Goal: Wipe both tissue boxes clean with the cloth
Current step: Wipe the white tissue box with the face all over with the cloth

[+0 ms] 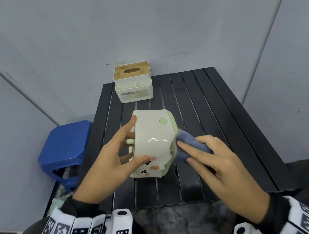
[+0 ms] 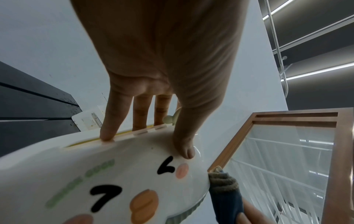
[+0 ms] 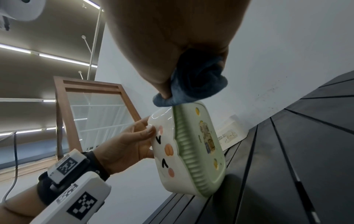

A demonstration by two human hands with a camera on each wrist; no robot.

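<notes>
A white tissue box with a cartoon face and green base (image 1: pixel 151 135) stands tipped on its side on the black slatted table (image 1: pixel 215 121). My left hand (image 1: pixel 131 140) grips it, thumb on the face side (image 2: pixel 95 174) and fingers along the top edge. My right hand (image 1: pixel 199 150) holds a bunched blue cloth (image 1: pixel 188 138) and presses it against the upper edge where the white body meets the green base (image 3: pixel 191 151). In the right wrist view the cloth (image 3: pixel 197 84) sits on that corner. A second tissue box, white with a wooden lid (image 1: pixel 133 85), stands at the table's far left corner.
A blue plastic stool (image 1: pixel 65 146) stands left of the table, below its level. Grey walls close in behind and on both sides. The right half of the table holds nothing. A wooden-framed glass panel (image 2: pixel 287 151) rises behind me.
</notes>
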